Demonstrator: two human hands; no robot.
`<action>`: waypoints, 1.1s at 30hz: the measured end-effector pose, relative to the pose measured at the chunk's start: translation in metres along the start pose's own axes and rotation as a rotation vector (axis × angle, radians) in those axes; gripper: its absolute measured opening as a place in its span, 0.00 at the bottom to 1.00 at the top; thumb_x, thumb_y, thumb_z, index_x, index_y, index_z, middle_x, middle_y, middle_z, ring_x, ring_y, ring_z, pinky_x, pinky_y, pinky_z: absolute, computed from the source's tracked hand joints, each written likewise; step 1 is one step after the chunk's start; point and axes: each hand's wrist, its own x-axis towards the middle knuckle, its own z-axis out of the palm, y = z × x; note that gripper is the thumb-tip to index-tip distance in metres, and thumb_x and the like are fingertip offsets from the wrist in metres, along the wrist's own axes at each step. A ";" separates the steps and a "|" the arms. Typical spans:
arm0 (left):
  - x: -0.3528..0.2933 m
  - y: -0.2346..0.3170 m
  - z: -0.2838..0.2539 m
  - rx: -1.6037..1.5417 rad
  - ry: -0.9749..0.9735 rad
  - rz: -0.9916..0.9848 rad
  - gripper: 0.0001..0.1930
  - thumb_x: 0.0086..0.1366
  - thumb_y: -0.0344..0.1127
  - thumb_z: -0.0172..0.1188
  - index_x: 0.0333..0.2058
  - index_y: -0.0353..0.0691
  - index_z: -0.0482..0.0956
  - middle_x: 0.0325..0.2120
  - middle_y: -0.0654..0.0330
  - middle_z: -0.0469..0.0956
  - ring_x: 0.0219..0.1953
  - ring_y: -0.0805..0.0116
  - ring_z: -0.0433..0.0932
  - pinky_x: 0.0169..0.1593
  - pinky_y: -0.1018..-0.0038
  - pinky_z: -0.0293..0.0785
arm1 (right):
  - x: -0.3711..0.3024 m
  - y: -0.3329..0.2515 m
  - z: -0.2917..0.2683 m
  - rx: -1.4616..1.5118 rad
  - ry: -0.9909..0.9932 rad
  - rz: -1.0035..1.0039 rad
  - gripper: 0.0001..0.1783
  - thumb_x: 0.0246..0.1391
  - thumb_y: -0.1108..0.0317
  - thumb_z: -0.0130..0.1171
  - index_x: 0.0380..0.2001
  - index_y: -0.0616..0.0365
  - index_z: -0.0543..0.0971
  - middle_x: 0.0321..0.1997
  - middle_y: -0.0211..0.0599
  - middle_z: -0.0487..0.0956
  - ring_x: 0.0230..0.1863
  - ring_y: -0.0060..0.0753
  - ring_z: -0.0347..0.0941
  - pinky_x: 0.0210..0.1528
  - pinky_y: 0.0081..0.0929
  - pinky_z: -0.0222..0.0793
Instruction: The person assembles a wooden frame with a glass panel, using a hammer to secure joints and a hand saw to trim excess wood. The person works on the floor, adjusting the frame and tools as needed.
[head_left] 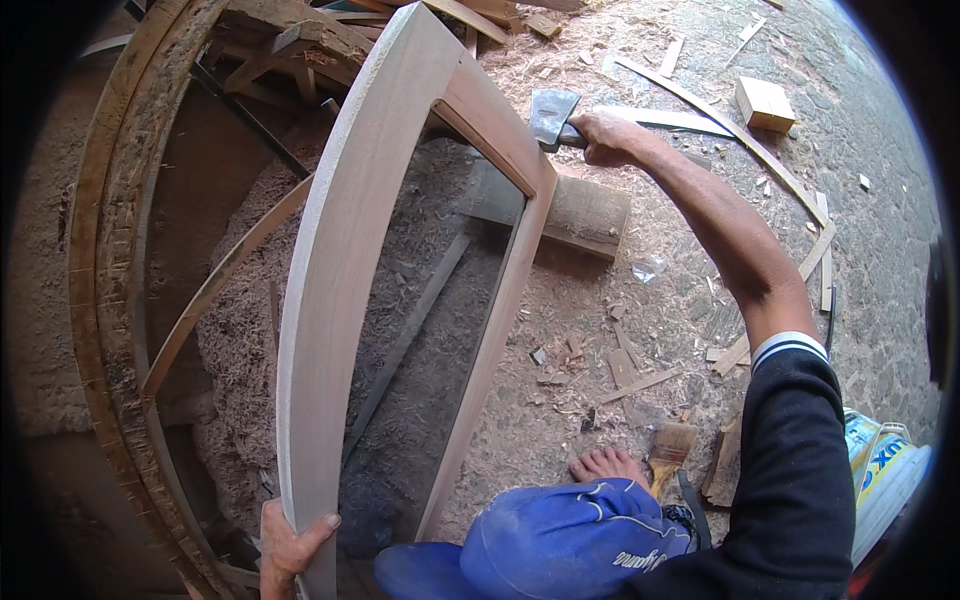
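Note:
A tall pale wooden frame (338, 270) with a dark see-through pane stands tilted in front of me. My left hand (293, 540) is closed around its near left end, thumb on the face. My right hand (603, 138) reaches far out and grips a hatchet (553, 115) close behind its flat metal head. The hatchet head is right beside the frame's far right corner; whether they touch I cannot tell. Under that far end lies a thick wooden block (585, 215), partly hidden by the frame.
Wood shavings and offcuts cover the ground. A large curved wooden piece (105, 300) stands at the left. To the right are a small wood block (765, 105), a long curved strip (740, 135) and a white bucket (890, 490). A paintbrush (670, 447) lies near my bare foot (607, 466).

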 end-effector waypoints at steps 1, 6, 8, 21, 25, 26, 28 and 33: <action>0.000 0.000 0.000 -0.013 0.001 -0.006 0.20 0.53 0.43 0.73 0.34 0.29 0.84 0.25 0.54 0.84 0.28 0.64 0.84 0.35 0.69 0.79 | -0.003 -0.001 -0.004 -0.018 -0.005 -0.052 0.19 0.44 0.77 0.53 0.44 0.63 0.78 0.36 0.56 0.82 0.42 0.54 0.81 0.44 0.49 0.74; 0.002 0.001 0.000 -0.010 0.010 0.011 0.20 0.53 0.43 0.73 0.35 0.29 0.84 0.25 0.54 0.84 0.28 0.66 0.84 0.35 0.69 0.78 | -0.008 -0.017 -0.035 0.112 0.228 -0.128 0.22 0.44 0.77 0.52 0.46 0.65 0.78 0.28 0.51 0.80 0.33 0.45 0.79 0.36 0.45 0.71; 0.002 0.003 -0.001 0.000 0.005 0.004 0.20 0.53 0.43 0.73 0.34 0.29 0.84 0.25 0.54 0.84 0.28 0.66 0.84 0.35 0.69 0.78 | -0.009 -0.024 -0.054 0.293 0.260 -0.081 0.19 0.45 0.78 0.51 0.43 0.63 0.79 0.30 0.54 0.82 0.35 0.47 0.82 0.40 0.43 0.75; 0.005 -0.002 -0.003 -0.026 0.008 0.000 0.19 0.53 0.41 0.72 0.34 0.29 0.84 0.24 0.54 0.84 0.28 0.66 0.83 0.35 0.70 0.78 | -0.001 -0.060 -0.082 0.023 0.237 -0.225 0.27 0.46 0.79 0.58 0.54 0.58 0.77 0.38 0.50 0.83 0.40 0.45 0.82 0.44 0.42 0.77; 0.006 -0.004 -0.004 -0.005 0.018 0.029 0.19 0.53 0.42 0.73 0.35 0.29 0.84 0.25 0.55 0.84 0.29 0.67 0.83 0.36 0.70 0.78 | 0.003 -0.061 -0.082 0.082 0.303 -0.220 0.24 0.46 0.80 0.57 0.51 0.61 0.77 0.37 0.51 0.82 0.39 0.45 0.82 0.43 0.41 0.76; 0.005 -0.004 -0.004 -0.010 0.006 0.013 0.19 0.53 0.42 0.73 0.35 0.29 0.84 0.25 0.55 0.84 0.29 0.67 0.83 0.36 0.70 0.78 | 0.002 -0.061 -0.080 0.101 0.395 -0.258 0.24 0.46 0.79 0.57 0.51 0.61 0.77 0.36 0.52 0.82 0.39 0.45 0.82 0.44 0.41 0.76; 0.004 -0.004 -0.004 -0.029 -0.015 -0.011 0.19 0.53 0.42 0.72 0.35 0.29 0.84 0.25 0.55 0.84 0.29 0.67 0.83 0.36 0.70 0.78 | 0.004 -0.061 -0.080 0.057 0.301 -0.290 0.24 0.47 0.79 0.57 0.51 0.61 0.77 0.36 0.51 0.82 0.39 0.45 0.82 0.44 0.42 0.76; 0.005 -0.003 -0.003 -0.018 0.012 0.033 0.19 0.53 0.42 0.72 0.34 0.30 0.84 0.25 0.55 0.84 0.29 0.67 0.83 0.36 0.70 0.78 | 0.003 -0.057 -0.078 0.058 0.407 -0.263 0.23 0.47 0.79 0.58 0.51 0.61 0.77 0.37 0.51 0.82 0.39 0.46 0.82 0.44 0.42 0.76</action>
